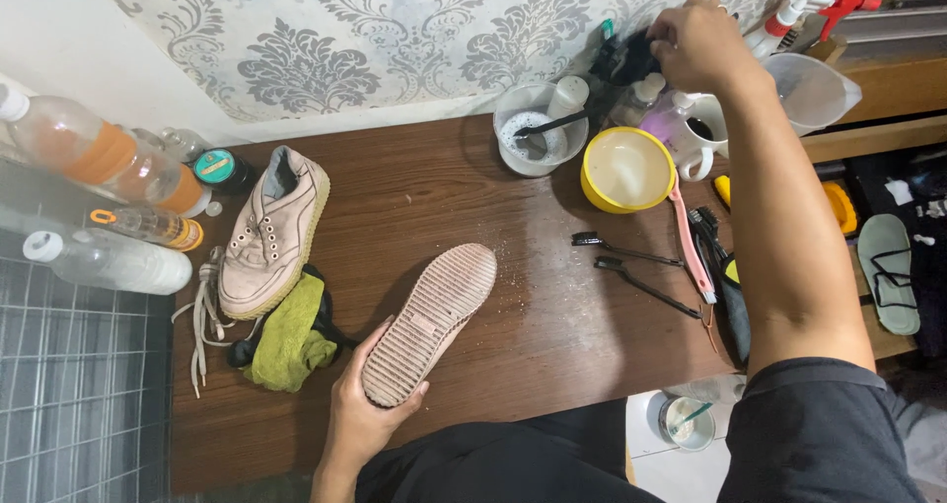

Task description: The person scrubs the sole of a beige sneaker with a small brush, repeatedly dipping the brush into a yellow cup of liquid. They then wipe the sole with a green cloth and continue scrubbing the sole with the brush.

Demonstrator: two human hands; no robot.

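Observation:
My left hand grips the heel end of a dirty pale shoe turned sole up over the brown table. Its ribbed sole points toward the far right. My right hand reaches far back to the wall and closes on a dark object, too hidden to identify, above a cluster of bottles. The matching shoe lies upright on the left, laces removed beside it.
A white bowl with a spoon, a yellow bowl, a white mug, brushes and spray bottles crowd the back right. Plastic bottles and a green rag lie left.

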